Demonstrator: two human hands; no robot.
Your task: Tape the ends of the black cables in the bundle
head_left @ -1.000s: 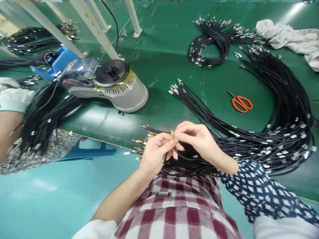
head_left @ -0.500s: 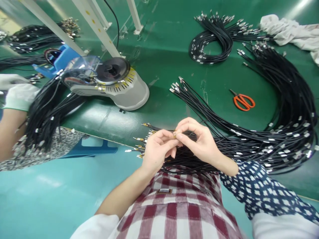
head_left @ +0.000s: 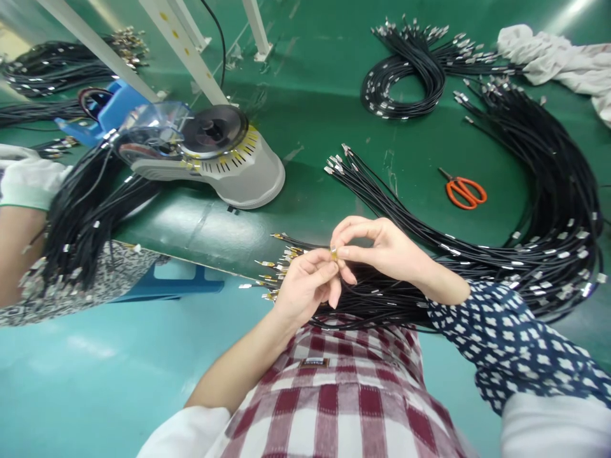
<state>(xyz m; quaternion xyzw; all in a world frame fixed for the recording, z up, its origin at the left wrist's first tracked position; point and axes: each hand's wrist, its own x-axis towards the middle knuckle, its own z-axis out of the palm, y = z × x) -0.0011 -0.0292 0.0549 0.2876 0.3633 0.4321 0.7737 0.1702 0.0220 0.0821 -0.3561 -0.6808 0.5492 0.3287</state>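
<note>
Pinching cable tip (head_left: 333,254), both hands raised

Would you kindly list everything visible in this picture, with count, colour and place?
cable end: one, yellowish tip, pinched between both hands.
cable bundle: one large, black, arcing across the table's right side.
cable coil: one, black, far centre.
scissors: one pair, orange handles, inside the bundle's arc.
tape dispenser: one, grey, left of centre.
cloth: one, white, far right corner.
table: one, green.
co-worker's gloved hand: one, white glove, far left, against black cables.
left hand: fingertips on the cable end.
right hand: fingertips on the cable end.
</note>
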